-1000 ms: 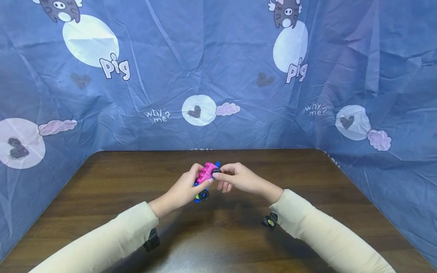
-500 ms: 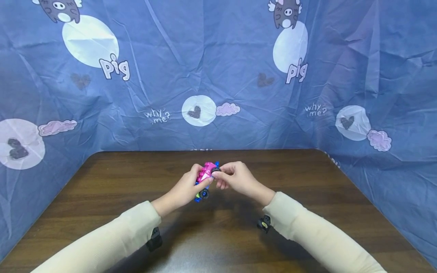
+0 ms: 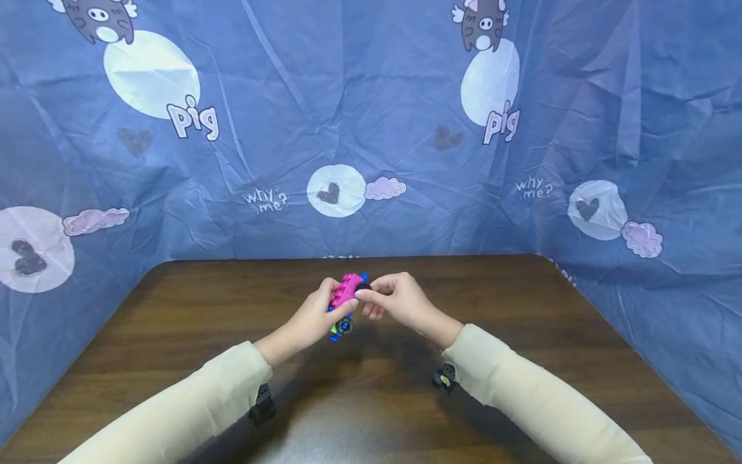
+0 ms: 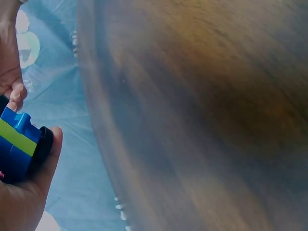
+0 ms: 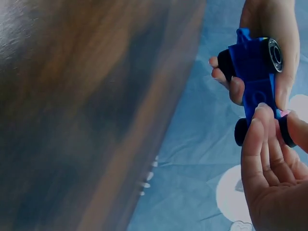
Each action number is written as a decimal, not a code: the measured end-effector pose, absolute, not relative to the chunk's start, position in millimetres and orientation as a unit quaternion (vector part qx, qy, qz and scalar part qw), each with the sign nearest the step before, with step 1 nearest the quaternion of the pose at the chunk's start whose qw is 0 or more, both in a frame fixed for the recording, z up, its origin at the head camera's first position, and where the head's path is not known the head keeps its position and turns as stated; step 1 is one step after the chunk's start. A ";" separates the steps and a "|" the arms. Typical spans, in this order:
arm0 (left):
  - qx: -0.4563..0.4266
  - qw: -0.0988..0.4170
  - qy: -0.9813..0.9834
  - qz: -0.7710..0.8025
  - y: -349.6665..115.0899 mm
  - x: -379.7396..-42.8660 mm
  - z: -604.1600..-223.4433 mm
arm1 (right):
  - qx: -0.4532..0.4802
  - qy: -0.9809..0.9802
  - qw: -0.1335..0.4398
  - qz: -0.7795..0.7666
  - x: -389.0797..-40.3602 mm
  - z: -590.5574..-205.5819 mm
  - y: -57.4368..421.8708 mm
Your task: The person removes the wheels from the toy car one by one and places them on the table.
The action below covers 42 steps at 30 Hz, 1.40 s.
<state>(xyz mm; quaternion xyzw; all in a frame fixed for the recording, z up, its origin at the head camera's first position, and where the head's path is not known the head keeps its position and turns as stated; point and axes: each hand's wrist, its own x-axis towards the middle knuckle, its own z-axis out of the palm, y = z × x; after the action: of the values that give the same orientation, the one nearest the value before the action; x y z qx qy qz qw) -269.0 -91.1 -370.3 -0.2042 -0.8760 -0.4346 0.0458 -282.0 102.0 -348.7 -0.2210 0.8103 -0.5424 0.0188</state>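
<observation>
A small toy car built of bricks [image 3: 346, 298] is held above the brown table [image 3: 174, 309], pink on top with a blue chassis [image 5: 252, 67], a green stripe [image 4: 17, 137] and black wheels. My left hand [image 3: 317, 317] grips its body from the left side. My right hand [image 3: 390, 300] pinches a black wheel [image 3: 362, 289] at the car's far right end, thumb and forefinger closed on it. In the right wrist view the blue underside faces the camera, and the fingers [image 5: 257, 144] of my right hand lie over its rear axle.
A blue printed cloth [image 3: 371, 129] with pigs and hearts walls in the table on three sides. Cream sleeves [image 3: 174, 412] cover both forearms, each with a small black wrist camera [image 3: 443, 379] under it. Bare wood shows around the hands.
Both hands and the car have shifted slightly left and up. The car has tilted so its pink top faces more toward the camera. The right hand keeps its pinch on the wheel.
</observation>
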 end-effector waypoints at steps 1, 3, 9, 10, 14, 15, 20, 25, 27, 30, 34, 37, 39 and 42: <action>-0.204 0.048 -0.875 -0.436 -90.7 -268.9 -369.2 | -0.212 0.802 0.022 -0.558 -282.2 -347.3 102.4; -0.205 0.051 -0.873 -0.439 -89.7 -268.7 -366.7 | -0.191 0.788 0.019 -0.585 -282.1 -344.1 103.0; -0.194 0.044 -0.871 -0.450 -88.8 -268.3 -363.0 | -0.162 0.751 0.009 -0.641 -280.7 -338.6 100.9; -0.193 0.043 -0.870 -0.451 -89.2 -268.3 -363.5 | -0.161 0.747 0.009 -0.645 -280.0 -338.5 100.4; -0.191 0.043 -0.871 -0.450 -91.2 -267.8 -367.1 | -0.159 0.737 0.008 -0.657 -277.2 -337.8 99.2; -0.191 0.042 -0.871 -0.450 -91.7 -267.6 -367.9 | -0.159 0.734 0.010 -0.660 -276.9 -337.6 99.3; -0.183 0.045 -0.873 -0.451 -94.8 -267.2 -369.7 | -0.146 0.711 0.024 -0.688 -276.1 -334.5 99.7; -0.166 0.041 -0.876 -0.451 -99.8 -266.7 -370.8 | -0.120 0.691 0.033 -0.712 -277.4 -330.4 98.2; -0.161 0.035 -0.876 -0.452 -102.3 -266.3 -371.9 | -0.112 0.688 0.036 -0.716 -278.5 -329.4 97.9; -0.151 0.034 -0.877 -0.456 -106.6 -266.1 -373.7 | -0.103 0.683 0.042 -0.722 -281.1 -328.4 97.3; -0.141 0.039 -0.877 -0.457 -112.5 -265.8 -375.3 | -0.097 0.679 0.048 -0.726 -285.7 -328.2 97.3; -0.136 0.041 -0.878 -0.457 -116.1 -264.8 -375.1 | -0.086 0.683 0.053 -0.724 -290.4 -329.5 97.6; -0.136 0.041 -0.879 -0.456 -117.7 -263.8 -374.7 | -0.074 0.688 0.056 -0.719 -293.7 -330.8 97.5; -0.135 0.039 -0.878 -0.457 -118.8 -262.9 -374.9 | -0.055 0.697 0.061 -0.712 -300.0 -334.3 96.9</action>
<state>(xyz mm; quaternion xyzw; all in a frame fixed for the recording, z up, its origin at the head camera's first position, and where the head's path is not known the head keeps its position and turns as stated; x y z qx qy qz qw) -262.9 -118.8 -374.9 -0.1354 -0.8783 -0.4568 0.0388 -300.0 96.9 -334.3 -0.0547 0.6973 -0.7121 0.0607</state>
